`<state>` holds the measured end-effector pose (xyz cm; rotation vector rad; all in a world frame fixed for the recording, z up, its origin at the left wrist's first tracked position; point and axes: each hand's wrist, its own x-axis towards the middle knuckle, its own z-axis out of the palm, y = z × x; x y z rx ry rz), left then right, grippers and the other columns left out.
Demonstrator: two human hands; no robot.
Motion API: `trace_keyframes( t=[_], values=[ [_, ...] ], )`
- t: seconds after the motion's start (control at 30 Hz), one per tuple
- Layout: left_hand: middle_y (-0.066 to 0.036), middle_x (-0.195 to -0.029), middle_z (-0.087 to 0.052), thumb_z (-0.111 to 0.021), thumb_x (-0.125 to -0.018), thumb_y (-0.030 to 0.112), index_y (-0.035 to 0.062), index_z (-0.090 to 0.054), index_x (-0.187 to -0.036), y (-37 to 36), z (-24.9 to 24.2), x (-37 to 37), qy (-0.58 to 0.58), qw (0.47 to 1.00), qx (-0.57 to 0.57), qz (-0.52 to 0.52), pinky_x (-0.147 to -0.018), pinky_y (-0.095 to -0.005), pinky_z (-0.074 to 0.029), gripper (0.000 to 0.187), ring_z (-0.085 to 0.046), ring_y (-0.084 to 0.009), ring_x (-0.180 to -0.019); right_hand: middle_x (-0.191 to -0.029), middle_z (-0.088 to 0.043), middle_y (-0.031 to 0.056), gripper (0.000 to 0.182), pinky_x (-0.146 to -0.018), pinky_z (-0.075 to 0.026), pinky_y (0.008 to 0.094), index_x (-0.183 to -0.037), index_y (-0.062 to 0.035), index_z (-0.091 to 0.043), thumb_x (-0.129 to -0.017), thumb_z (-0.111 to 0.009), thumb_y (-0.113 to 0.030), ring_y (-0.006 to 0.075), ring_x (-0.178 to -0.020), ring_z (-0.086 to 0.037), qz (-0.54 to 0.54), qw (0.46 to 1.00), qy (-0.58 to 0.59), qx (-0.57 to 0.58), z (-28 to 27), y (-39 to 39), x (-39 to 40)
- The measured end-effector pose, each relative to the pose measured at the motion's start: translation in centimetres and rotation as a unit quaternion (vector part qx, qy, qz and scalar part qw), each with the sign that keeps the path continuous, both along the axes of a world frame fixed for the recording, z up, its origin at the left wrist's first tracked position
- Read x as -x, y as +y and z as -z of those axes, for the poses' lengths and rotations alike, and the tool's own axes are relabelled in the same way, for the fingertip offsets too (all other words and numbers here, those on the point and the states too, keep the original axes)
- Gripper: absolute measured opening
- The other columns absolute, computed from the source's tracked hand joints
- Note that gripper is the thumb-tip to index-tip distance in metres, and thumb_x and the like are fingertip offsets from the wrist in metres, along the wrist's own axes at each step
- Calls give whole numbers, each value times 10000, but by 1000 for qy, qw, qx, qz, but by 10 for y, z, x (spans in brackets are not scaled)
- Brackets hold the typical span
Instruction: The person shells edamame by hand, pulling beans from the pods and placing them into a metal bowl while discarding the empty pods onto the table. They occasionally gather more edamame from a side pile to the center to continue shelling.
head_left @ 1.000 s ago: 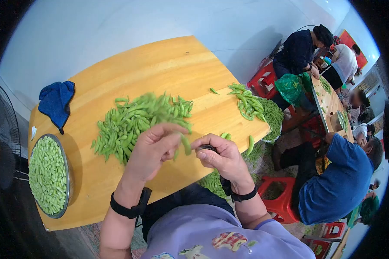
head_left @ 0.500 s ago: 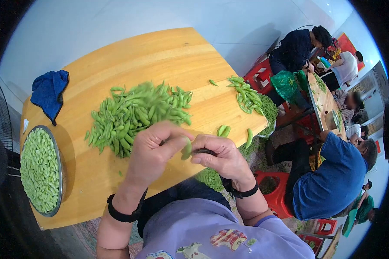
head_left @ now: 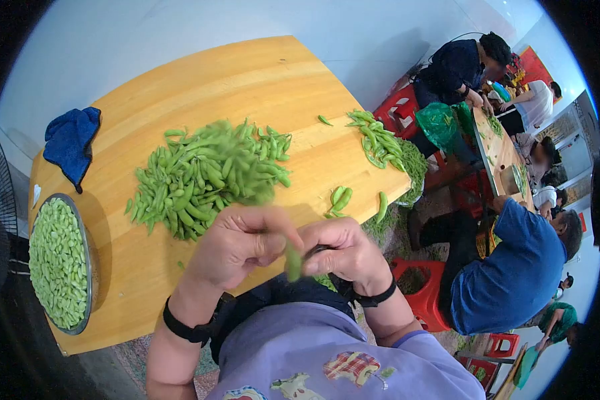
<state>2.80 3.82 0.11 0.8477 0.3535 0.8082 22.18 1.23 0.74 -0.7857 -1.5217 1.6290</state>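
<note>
My left hand [head_left: 240,245] is closed, its fingers pinching a green soybean pod [head_left: 293,262]. Right beside it, my right hand [head_left: 345,248] curls around a small dark tool [head_left: 320,249]; a thin curved edge of it shows, but its kind is hidden by my fingers. The two hands meet at the pod, low over the table's near edge. Just beyond them a large heap of green soybean pods [head_left: 200,177] lies on the wooden table [head_left: 247,80]. A few loose pods [head_left: 341,198] sit to the right of my hands.
A metal bowl [head_left: 89,267] full of pods stands at left, near a blue cloth [head_left: 72,143]. More pods [head_left: 379,143] lie at the right corner, above a heaped container [head_left: 413,170]. To the right, a person in blue [head_left: 507,273] and others sit at another table [head_left: 497,150].
My hands have come slightly lower and nearer my body, with the pod now hanging more upright between them. Another pod or so shows among the loose ones at right.
</note>
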Motion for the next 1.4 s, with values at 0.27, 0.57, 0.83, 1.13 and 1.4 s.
trace_keyframes(
  t=[0.27,0.57,0.83,1.13,1.4],
  values=[
    [38,-632,-478,-611,-819,151,19,-602,-843,-5,13,-17,178,960,-96,-196,-461,-196,-300,135,-378,-34,-516,-626,-553,12,81,-511,-401,248,-791,9,-614,-766,-631,-66,81,-564,-495,185,944,-241,-126,-16,-6,15],
    [51,-685,-476,-571,-836,108,43,-555,-885,-18,2,-7,197,972,-23,-123,-488,-167,-310,82,-410,-9,-583,-615,-543,-18,103,-498,-386,222,-801,16,-613,-773,-631,-81,59,-548,-469,159,967,-17,200,-15,-5,11],
    [22,-810,-552,-483,-871,84,67,-525,-944,-27,11,-28,52,965,158,-202,-488,-154,-355,86,-493,-32,-676,-642,-564,77,116,-501,-413,272,-819,18,-590,-741,-652,-40,162,-555,-534,301,916,-219,-153,5,-13,32],
    [19,-856,-543,-454,-848,67,91,-519,-909,-28,18,-26,66,969,100,-215,-502,-182,-377,92,-501,-51,-702,-678,-532,126,191,-479,-425,323,-864,-3,-583,-699,-676,-22,269,-551,-544,287,841,-294,-351,5,-16,36],
    [21,-807,-550,-489,-817,60,80,-555,-883,-28,16,-23,-46,945,259,-194,-598,-219,-445,96,-495,-53,-692,-654,-513,127,197,-455,-414,335,-844,-9,-572,-679,-679,5,270,-537,-534,310,826,-294,-368,14,-15,42]
  ],
)
